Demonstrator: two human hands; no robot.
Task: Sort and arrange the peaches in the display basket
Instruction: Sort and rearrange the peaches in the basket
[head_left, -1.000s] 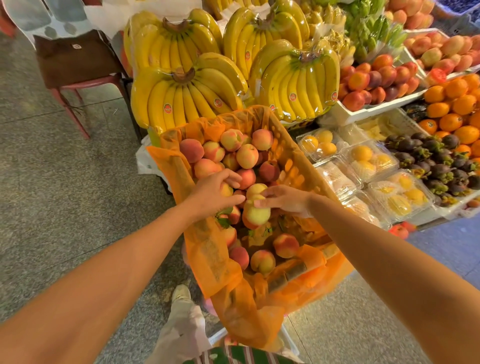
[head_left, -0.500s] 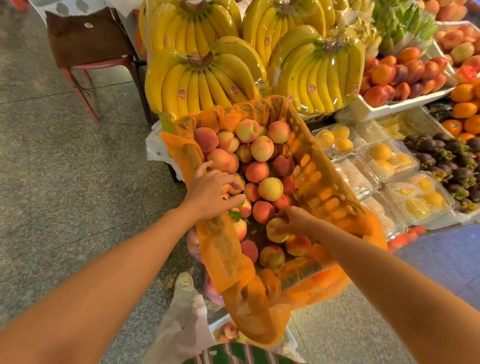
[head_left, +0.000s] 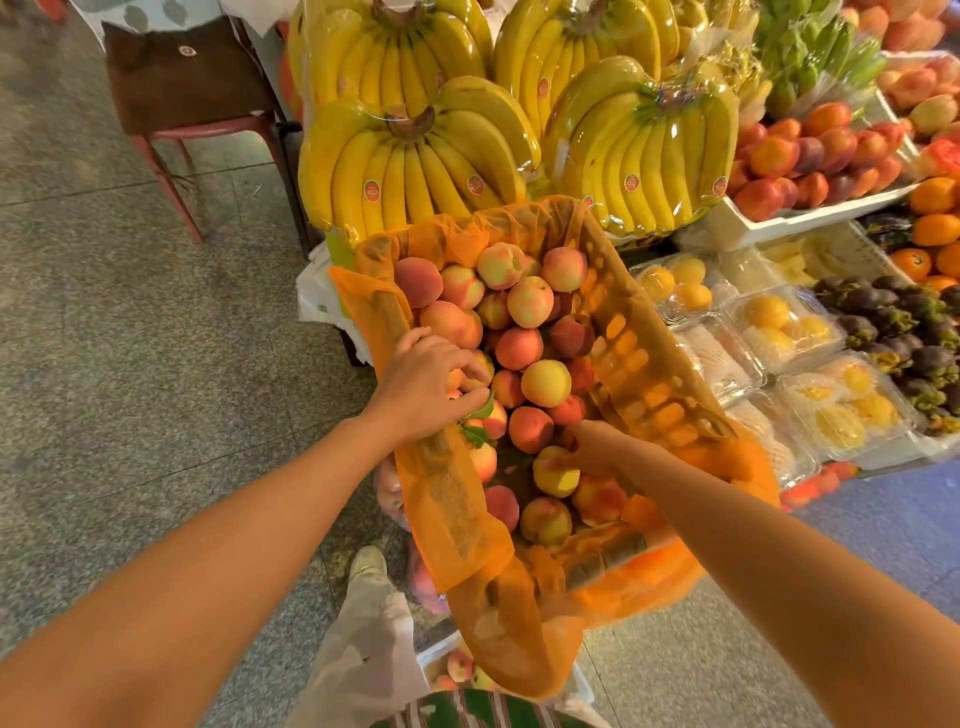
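Head view: yellow peach (head_left: 557, 480) beneath right fingers (head_left: 574, 456)

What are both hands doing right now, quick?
Left hand: curled round a half-hidden peach.
Right hand: fingers gripping a yellow peach.

One wide-angle view, worn on the person's head, faces forward and steeply down. The orange mesh-lined basket of peaches (head_left: 641, 364) lies close below at centre. Wrapped yellow banana bunches (head_left: 415, 171) fill the far edge, clear plastic fruit boxes (head_left: 779, 327) the right, grey speckled floor (head_left: 130, 364) the left; the person's pale shoe (head_left: 366, 564) shows at the near edge.
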